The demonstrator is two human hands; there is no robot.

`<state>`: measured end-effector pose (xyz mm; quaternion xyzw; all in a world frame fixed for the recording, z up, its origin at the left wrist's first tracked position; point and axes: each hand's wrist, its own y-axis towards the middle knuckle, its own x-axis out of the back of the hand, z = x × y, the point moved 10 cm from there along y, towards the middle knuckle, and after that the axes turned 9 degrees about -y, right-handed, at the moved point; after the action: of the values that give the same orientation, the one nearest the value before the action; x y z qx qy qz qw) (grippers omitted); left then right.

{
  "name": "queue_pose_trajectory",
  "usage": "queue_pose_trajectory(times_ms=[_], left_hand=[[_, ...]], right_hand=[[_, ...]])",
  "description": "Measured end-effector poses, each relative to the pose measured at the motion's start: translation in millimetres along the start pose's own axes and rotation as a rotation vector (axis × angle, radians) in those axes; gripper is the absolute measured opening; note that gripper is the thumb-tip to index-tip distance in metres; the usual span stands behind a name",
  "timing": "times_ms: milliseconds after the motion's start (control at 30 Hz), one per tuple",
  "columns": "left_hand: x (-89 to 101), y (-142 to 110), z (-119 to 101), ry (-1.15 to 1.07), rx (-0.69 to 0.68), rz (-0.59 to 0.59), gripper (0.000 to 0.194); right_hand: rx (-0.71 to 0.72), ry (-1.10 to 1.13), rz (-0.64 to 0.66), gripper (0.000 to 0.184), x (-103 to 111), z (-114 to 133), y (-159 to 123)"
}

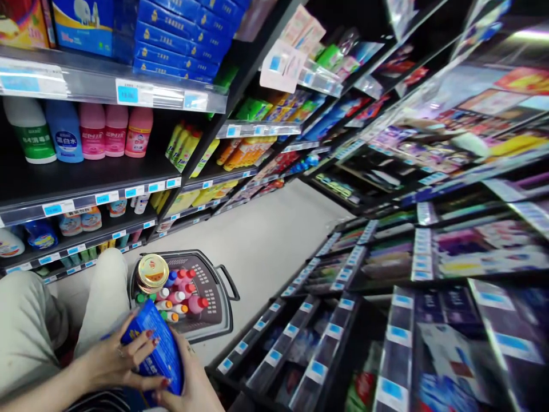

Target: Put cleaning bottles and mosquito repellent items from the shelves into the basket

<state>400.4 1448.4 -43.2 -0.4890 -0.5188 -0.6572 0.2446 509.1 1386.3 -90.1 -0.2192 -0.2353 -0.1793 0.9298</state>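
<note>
— Doing what with the bare, red-nailed left hand (122, 357)?
— Holding firm, spread across the upper side of the grip, with fingers slightly bent and pointing right.
— And with the bare left forearm (64, 388)?
— Slanting in low from the left of the grip.
— And with the bare right hand (193, 375)?
— Cupped along the right side of the grip, opposite the left, rising from below.

Bearing a row of white, blue and pink bottles (92, 134) on black left-hand shelf (86, 180). Holding stacked blue boxes (171, 43) on shelf above (92, 77). Supporting dark basket (221, 309) on pale floor (274, 229).
</note>
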Motion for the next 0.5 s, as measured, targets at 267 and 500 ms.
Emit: queue_pose_trajectory(times_ms=[267,500], left_hand=[[-68.8,-24.5,55.7,-0.241,0.499,0.361,0.111],[-17.4,-192.8,111.7,0.051,0.942,0.148,0.041]], right_hand=[[-0.306,-0.219,-0.376,0.061,45.5,-153.1,6.2],[-0.071,-0.309,-0.360,0.066,-28.9,-170.8,93.8]])
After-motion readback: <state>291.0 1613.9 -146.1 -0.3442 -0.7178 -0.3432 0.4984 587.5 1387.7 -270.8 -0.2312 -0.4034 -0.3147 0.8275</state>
